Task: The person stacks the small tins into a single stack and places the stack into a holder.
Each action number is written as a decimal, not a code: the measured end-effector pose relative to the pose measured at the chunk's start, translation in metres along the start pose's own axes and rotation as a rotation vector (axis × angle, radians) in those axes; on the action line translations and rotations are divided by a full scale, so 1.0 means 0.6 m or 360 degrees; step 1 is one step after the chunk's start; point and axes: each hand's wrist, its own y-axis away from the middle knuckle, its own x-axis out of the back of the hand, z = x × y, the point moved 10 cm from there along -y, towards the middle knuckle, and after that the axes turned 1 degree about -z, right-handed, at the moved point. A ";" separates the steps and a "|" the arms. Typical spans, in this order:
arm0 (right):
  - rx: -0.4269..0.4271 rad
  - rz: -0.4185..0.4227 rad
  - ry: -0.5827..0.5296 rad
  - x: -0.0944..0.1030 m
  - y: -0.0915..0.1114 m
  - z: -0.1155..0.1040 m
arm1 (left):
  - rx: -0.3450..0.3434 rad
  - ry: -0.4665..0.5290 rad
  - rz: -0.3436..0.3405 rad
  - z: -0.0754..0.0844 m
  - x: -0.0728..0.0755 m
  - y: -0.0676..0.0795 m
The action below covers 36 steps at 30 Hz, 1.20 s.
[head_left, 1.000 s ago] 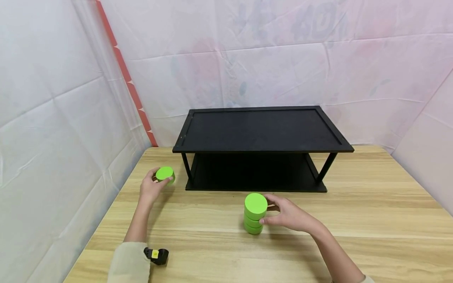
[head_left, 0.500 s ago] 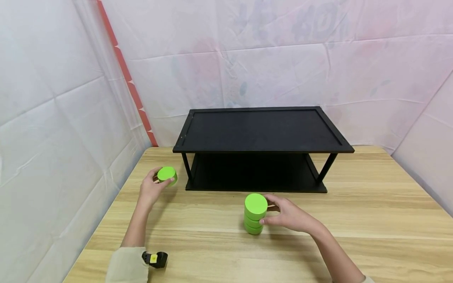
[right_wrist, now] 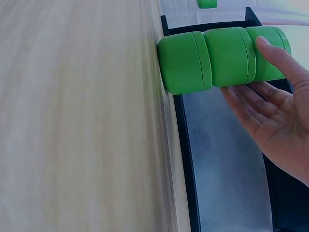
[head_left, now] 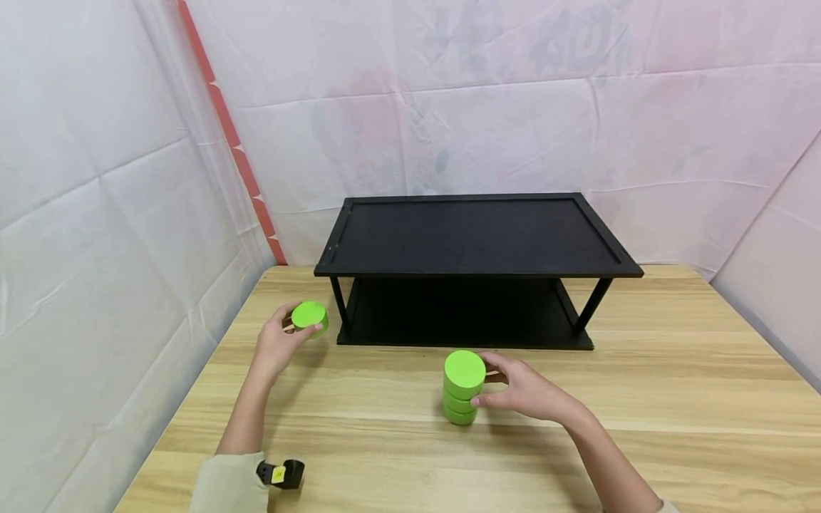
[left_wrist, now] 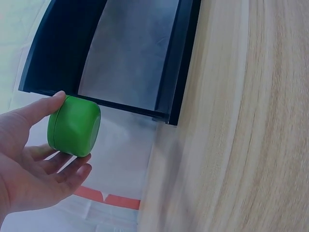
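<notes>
My left hand (head_left: 276, 345) pinches a small round green lidded jar (head_left: 310, 314) between thumb and fingers, left of the black two-tier shelf (head_left: 477, 239). The left wrist view shows this jar (left_wrist: 75, 126) raised off the wooden table. In front of the shelf, three like jars stand stacked upright. My right hand (head_left: 526, 390) reaches round the stack's top jar (head_left: 465, 370) from the right. In the right wrist view, thumb and fingers hold that top jar (right_wrist: 265, 63), above the middle jar (right_wrist: 229, 57) and the bottom jar (right_wrist: 183, 63).
The shelf's lower tier (head_left: 449, 313) lies under the raised top board, with slanted posts at its sides. White cloth walls (head_left: 128, 214) enclose the wooden table (head_left: 385, 456) at the back and sides. A black wrist camera (head_left: 282, 473) sits on the left sleeve.
The left hand has shifted slightly to the right with its jar, closer to the shelf's left post. My right hand and the stack have stayed in place.
</notes>
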 end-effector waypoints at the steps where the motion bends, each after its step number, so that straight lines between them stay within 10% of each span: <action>1: 0.0001 0.0000 -0.0001 0.000 0.000 0.000 | -0.0001 0.0002 -0.0004 0.002 -0.001 0.001; 36: -0.0011 -0.0005 0.0016 -0.001 -0.001 -0.001 | -0.0089 0.0001 -0.0120 0.059 -0.042 0.035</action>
